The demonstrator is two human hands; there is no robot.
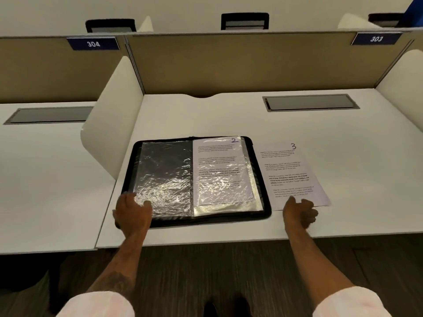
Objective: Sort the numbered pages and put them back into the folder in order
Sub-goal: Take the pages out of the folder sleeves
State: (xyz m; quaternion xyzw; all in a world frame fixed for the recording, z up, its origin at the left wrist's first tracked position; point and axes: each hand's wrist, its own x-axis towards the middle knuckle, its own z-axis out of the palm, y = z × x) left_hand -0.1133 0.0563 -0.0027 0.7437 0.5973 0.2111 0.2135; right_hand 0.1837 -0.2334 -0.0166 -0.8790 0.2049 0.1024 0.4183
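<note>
A black zip folder (263,170) lies open on the white desk (229,115), with shiny plastic sleeves inside. The left sleeve (164,172) looks dark and holds no visible page. In the right sleeve sits a printed page marked 2 (219,165). A loose page marked 3 (290,172) lies flat on the desk just right of the folder. My left hand (131,212) rests on the folder's near left corner, fingers spread over the sleeve. My right hand (298,212) is at the near edge of page 3, fingers loosely curled, touching its bottom edge.
A white divider panel (109,124) stands left of the folder, and another rises at the far right (402,81). A grey cable hatch (310,102) is set into the desk at the back right. Tan partition wall (240,62) behind carries seat labels 304 and 303.
</note>
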